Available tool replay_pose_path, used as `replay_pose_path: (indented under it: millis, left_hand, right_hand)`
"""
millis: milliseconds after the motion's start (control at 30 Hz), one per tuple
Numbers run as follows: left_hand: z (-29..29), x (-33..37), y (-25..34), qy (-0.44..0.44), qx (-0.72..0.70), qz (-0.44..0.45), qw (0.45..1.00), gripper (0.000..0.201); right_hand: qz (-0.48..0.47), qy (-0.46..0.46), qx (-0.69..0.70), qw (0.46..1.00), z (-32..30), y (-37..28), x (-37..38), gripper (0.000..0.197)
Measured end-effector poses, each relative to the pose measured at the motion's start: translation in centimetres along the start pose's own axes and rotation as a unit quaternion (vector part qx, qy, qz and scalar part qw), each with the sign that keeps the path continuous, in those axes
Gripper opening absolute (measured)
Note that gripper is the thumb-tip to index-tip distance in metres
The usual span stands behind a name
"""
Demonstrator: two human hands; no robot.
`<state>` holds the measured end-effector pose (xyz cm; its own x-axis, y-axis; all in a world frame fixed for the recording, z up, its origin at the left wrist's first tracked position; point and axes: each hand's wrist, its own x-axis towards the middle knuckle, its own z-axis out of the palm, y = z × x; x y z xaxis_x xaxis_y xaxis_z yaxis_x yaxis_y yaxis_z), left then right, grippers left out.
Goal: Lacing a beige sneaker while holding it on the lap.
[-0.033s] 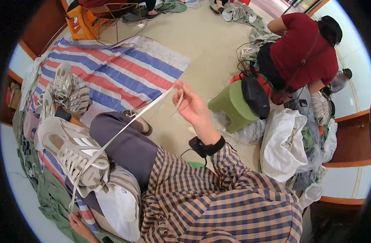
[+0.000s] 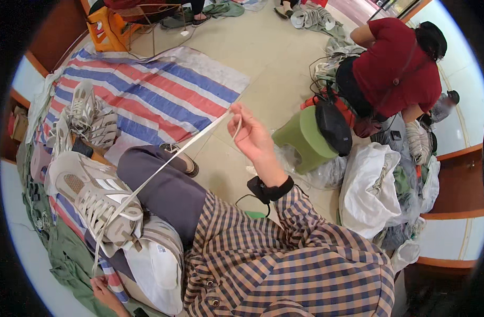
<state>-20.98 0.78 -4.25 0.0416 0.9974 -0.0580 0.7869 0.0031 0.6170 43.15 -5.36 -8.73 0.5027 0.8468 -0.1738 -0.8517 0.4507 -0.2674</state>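
Observation:
A beige sneaker (image 2: 102,198) with white stripes rests by my left thigh, its lower eyelets laced with a pale shoelace (image 2: 165,168). One long lace end runs taut up to my right hand (image 2: 251,134), pinched between thumb and fingers, with the tip hanging past them. At the lower left, my left hand (image 2: 103,293) pinches the other lace end, pulled down beside the shoe; part of that hand is cut by the dark rim. Under the laced shoe lies another shoe (image 2: 156,259), sole edge and white side showing.
Several more sneakers (image 2: 83,113) are heaped at the left on a striped tarp (image 2: 163,98). To the right stand a green stool (image 2: 300,140) with a black bag (image 2: 333,127) and a white sack (image 2: 366,190). A person in a red shirt (image 2: 392,66) bends over beyond them.
My right hand has shifted very slightly to the right and turned a little, the lace still taut. Otherwise hardly anything differs.

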Motion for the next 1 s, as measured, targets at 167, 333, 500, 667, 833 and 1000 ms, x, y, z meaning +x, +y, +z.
replay_pose_path:
  millis: [167, 333, 500, 667, 833, 1000]
  left_hand:
    - [4.8, -1.0, -9.0, 0.089, -0.13, -0.042, 0.987, 0.036]
    - [5.5, -4.8, -14.6, 0.019, -0.285, -0.163, 0.944, 0.043]
    - [4.2, -8.1, -23.7, -0.117, -0.48, -0.187, 0.849, 0.036]
    - [8.4, -8.9, -7.9, 0.124, -0.481, -0.438, 0.749, 0.023]
    - [7.2, -15.1, -15.3, 0.067, -0.172, -0.205, 0.961, 0.028]
    - [7.6, -16.0, -12.3, -0.014, -0.328, -0.201, 0.923, 0.025]
  right_hand:
    - [-0.058, 0.09, 0.003, 0.994, -3.5, -1.0, 1.1, 0.029]
    - [-0.059, 0.176, -0.006, 0.983, -5.4, -0.5, 0.5, 0.033]
    - [-0.054, 0.198, -0.028, 0.978, -5.2, 1.1, 0.7, 0.037]
    - [-0.046, 0.169, -0.056, 0.983, -5.7, -0.2, 0.3, 0.029]
    - [0.012, 0.122, -0.063, 0.99, -5.7, 2.6, -0.1, 0.022]
    - [0.042, 0.042, -0.25, 0.966, -5.0, 3.4, -0.6, 0.02]
